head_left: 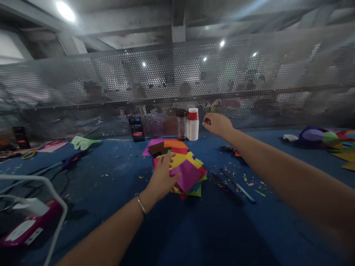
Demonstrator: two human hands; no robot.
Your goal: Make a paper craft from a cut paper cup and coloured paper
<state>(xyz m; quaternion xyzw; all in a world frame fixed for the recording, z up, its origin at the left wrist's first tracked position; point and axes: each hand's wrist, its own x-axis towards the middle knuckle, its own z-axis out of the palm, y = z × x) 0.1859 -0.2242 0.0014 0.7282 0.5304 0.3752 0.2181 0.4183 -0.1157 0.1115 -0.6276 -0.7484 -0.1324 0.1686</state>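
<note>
My left hand [163,175], with a silver bangle at the wrist, lies over the left side of a messy pile of coloured paper sheets [181,161]. Its fingers are spread, and a purple sheet [187,176] lies uppermost beside the thumb. My right hand [217,124] is raised beyond the pile, just right of a stack of white paper cups [192,127] with a red band at the top, and apart from it. Its fingers are curled together; whatever they may hold is too small or hidden to make out. Touching distance left of the cups stands a clear jar [182,127] with a dark lid.
A dark pen-like rod [238,186] and paper scraps lie right of the pile. A pink power strip [33,223] with a white plug sits at left behind a white curved tube [62,218]. A perforated metal screen [161,81] borders the blue table. Coloured paper pieces [318,136] lie far right.
</note>
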